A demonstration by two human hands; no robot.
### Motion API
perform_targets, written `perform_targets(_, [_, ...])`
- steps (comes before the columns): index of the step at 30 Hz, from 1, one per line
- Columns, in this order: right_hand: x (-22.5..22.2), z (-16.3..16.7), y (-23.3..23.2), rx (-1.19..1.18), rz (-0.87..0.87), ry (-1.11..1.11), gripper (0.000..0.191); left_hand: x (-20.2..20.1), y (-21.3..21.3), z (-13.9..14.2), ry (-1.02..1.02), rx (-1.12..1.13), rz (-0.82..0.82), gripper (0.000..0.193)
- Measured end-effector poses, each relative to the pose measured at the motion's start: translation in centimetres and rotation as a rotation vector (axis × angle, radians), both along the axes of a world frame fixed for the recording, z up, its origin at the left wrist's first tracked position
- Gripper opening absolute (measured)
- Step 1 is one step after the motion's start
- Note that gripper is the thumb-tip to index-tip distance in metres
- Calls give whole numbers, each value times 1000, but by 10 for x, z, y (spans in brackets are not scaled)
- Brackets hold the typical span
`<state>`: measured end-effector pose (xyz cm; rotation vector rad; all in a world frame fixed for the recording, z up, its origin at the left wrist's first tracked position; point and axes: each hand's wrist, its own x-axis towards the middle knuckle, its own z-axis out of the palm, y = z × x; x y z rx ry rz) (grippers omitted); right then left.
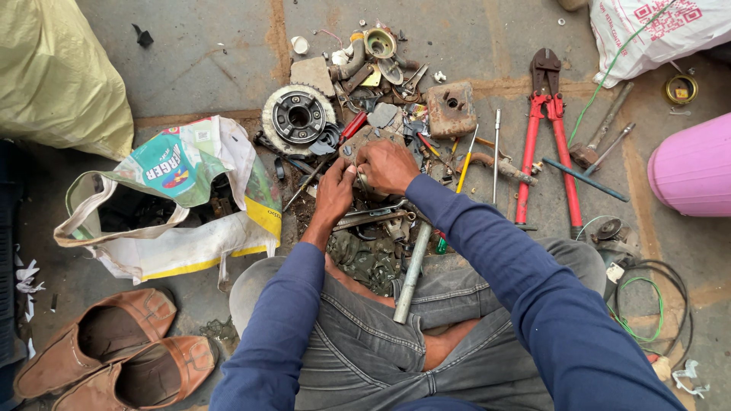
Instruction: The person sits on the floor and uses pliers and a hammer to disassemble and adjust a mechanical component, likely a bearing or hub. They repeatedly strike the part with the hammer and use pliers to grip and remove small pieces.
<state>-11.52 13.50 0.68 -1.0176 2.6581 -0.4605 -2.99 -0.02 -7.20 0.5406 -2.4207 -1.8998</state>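
Note:
I sit on the floor with both hands together over a heap of scrap metal. My left hand (335, 192) pinches a small metal part between thumb and fingers. My right hand (387, 165) closes over the same small part from the right; the piece itself is mostly hidden by my fingers. Under my hands lie a flat metal wrench (367, 219) and a grey metal pipe (412, 272) that rests across my lap. A round toothed gear wheel (298, 117) lies just left of my hands.
Red-handled bolt cutters (547, 137) lie to the right beside a hammer (601, 129), screwdrivers and a rusty metal block (451, 109). An open printed sack (183, 198) sits left, brown shoes (114, 350) lower left, a pink container (694, 167) and cables (647, 304) right.

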Motion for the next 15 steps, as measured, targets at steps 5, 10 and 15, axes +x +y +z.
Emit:
perform_targets(5, [-1, -2, -3, 7, 14, -5, 15, -5, 1, -5, -66, -67, 21, 39])
perform_targets(10, [-4, -7, -1, -18, 21, -16, 14, -5, 0, -6, -64, 52, 32, 41])
perform_targets(15, [-3, -9, -2, -25, 14, -23, 12, -4, -1, -13, -44, 100, 17, 40])
